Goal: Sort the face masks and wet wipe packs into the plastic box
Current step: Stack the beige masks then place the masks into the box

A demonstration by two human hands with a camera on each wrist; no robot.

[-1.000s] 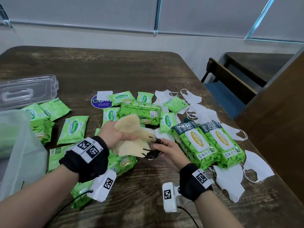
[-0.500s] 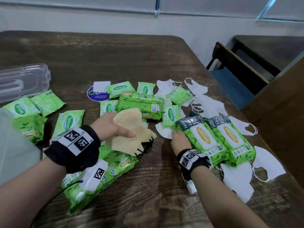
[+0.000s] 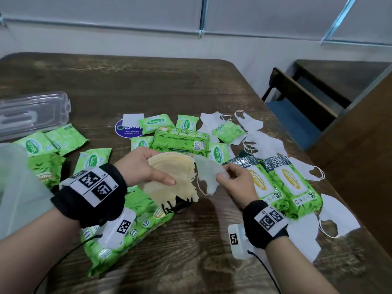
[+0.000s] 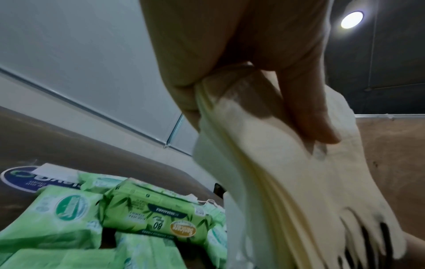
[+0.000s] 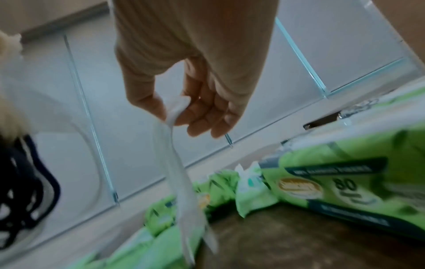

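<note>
My left hand [image 3: 146, 170] grips a stack of cream face masks [image 3: 169, 177] with black ear loops, held above the table; in the left wrist view the thumb lies across the stack of cream masks [image 4: 276, 172]. My right hand [image 3: 235, 179] pinches a single white face mask [image 3: 206, 172] just right of the stack; the right wrist view shows the white mask [image 5: 177, 154] hanging from thumb and forefinger. Green wet wipe packs [image 3: 180, 142] and white masks [image 3: 261, 143] lie scattered on the table. The translucent plastic box [image 3: 19, 177] stands at the left edge.
The clear box lid [image 3: 31, 113] lies at the back left. Two large wipe packs [image 3: 282, 183] sit right of my right hand and another large pack [image 3: 127, 225] under my left wrist. A round blue sticker [image 3: 127, 129] lies mid-table. A chair [image 3: 301, 98] stands beyond the table's right edge.
My right hand reached down to the table beside the large packs, picked up a white mask and lifted it next to the cream stack. The left hand kept holding the stack.
</note>
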